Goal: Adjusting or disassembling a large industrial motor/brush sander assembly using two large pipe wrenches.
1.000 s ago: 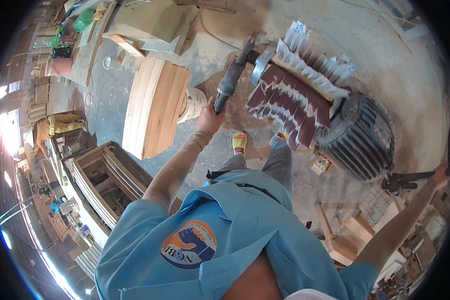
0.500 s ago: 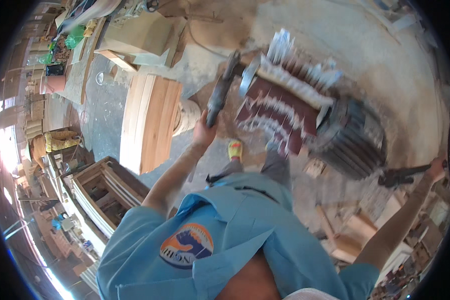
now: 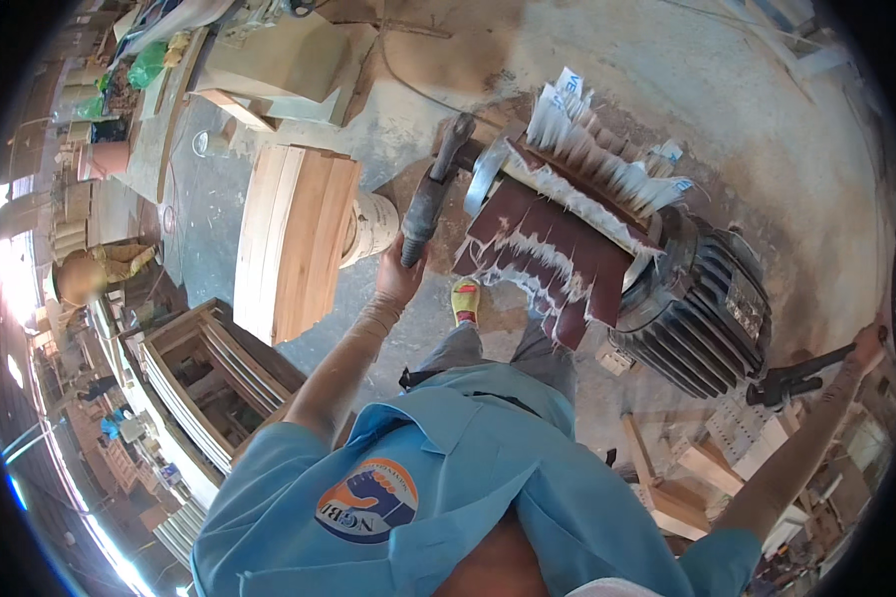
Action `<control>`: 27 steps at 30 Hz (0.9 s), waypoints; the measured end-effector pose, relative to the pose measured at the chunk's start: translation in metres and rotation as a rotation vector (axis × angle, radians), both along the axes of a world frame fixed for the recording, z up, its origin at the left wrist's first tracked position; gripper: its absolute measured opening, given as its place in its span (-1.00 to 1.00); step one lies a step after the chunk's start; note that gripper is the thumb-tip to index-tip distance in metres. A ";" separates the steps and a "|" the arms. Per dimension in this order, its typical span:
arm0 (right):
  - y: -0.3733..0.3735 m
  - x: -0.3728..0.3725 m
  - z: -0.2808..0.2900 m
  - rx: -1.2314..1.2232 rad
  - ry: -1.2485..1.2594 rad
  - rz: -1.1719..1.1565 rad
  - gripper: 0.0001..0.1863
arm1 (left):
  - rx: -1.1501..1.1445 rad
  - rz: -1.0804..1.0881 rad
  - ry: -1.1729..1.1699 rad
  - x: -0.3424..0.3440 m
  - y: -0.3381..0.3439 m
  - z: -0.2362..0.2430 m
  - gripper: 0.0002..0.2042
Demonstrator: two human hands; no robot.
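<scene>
In front of me, held between both hands, is a motor-driven sanding brush [image 3: 548, 254] with torn dark-red abrasive flaps and white bristle tufts. Its ribbed black motor [image 3: 692, 308] sits at the right end. My left hand [image 3: 401, 272] is closed round the dark handle [image 3: 424, 217] that rises beside the drum's left end. Far out to the right, my right hand [image 3: 869, 348] is wrapped round the other black handle [image 3: 801, 376], which joins the motor's end. The drum hangs above the floor, lower at the motor side.
Left of the machine, light wooden boards [image 3: 299, 244] rest by a white bucket [image 3: 373, 227]. Wooden frames [image 3: 214, 368] stand at my left; offcuts [image 3: 682, 497] lie at lower right. A cable [image 3: 408, 85] crosses the floor. Another person [image 3: 119, 264] is at far left.
The machine has come slightly nearer to me, its motor end sinking most. My left hand has shifted slightly left and nearer. Flaps and bristles look sharper now; both hands keep their hold.
</scene>
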State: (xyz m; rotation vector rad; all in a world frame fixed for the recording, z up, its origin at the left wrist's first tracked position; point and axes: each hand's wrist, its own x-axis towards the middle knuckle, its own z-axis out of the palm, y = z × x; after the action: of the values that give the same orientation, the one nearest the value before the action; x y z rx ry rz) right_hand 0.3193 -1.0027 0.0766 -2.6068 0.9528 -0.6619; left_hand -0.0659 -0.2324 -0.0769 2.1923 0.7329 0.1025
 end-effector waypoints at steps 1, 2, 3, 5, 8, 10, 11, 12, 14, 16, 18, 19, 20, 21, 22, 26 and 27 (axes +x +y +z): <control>-0.001 -0.001 0.001 0.010 0.011 -0.008 -0.41 | 0.010 -0.027 -0.093 0.000 0.002 0.001 -0.73; -0.001 -0.002 0.004 0.014 0.013 -0.010 -0.41 | 0.087 -0.026 -0.098 0.000 0.000 0.000 -0.71; -0.001 -0.006 0.007 0.012 0.020 -0.010 -0.41 | 0.050 -0.055 -0.037 -0.002 0.001 0.000 -0.71; 0.001 -0.015 0.013 0.027 0.003 -0.019 -0.40 | 0.018 -0.023 -0.112 0.000 0.003 -0.006 -0.74; 0.008 -0.024 0.014 0.048 0.031 -0.014 -0.39 | -0.053 -0.022 -0.065 -0.001 0.004 -0.011 -0.73; 0.009 -0.021 0.008 0.074 0.051 -0.017 -0.38 | -0.062 -0.058 -0.046 0.003 0.006 -0.011 -0.71; 0.007 -0.017 0.003 0.090 0.064 -0.008 -0.38 | -0.089 -0.053 -0.028 0.002 0.007 -0.008 -0.70; 0.004 -0.010 -0.002 0.115 0.077 0.005 -0.37 | -0.119 -0.031 0.049 0.006 0.006 -0.007 -0.69; -0.006 0.000 -0.010 0.156 0.088 0.008 -0.38 | -0.054 -0.047 -0.018 0.009 0.005 -0.001 -0.69; -0.016 0.007 -0.016 0.163 0.096 0.002 -0.40 | -0.057 0.041 0.176 0.009 0.003 0.006 -0.69; -0.017 0.015 -0.021 0.183 0.040 0.032 -0.43 | -0.033 -0.016 0.016 0.006 0.000 0.009 -0.69; -0.014 0.020 -0.022 0.203 0.024 0.055 -0.44 | 0.024 -0.036 -0.095 0.002 -0.002 0.011 -0.70; -0.012 0.020 -0.023 0.216 0.026 0.162 -0.45 | -0.064 -0.015 -0.040 0.002 -0.001 0.010 -0.71; -0.006 0.024 -0.023 0.206 0.044 0.096 -0.46 | -0.076 0.005 0.002 0.000 -0.001 0.009 -0.71; -0.002 0.022 -0.021 0.248 -0.040 0.141 -0.46 | -0.058 -0.008 0.054 0.000 0.001 0.007 -0.72; 0.014 -0.014 0.008 0.380 -0.107 0.179 -0.48 | -0.021 -0.048 0.072 0.002 0.008 0.005 -0.72; 0.018 -0.030 0.018 0.490 -0.187 0.241 -0.49 | -0.013 -0.063 0.072 0.003 0.008 0.007 -0.72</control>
State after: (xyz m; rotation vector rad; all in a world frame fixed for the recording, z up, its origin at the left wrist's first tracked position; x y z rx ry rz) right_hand 0.2890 -0.9843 0.0943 -2.1366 0.6325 -0.5185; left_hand -0.0629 -0.2241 -0.0701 2.2139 0.7018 -0.0129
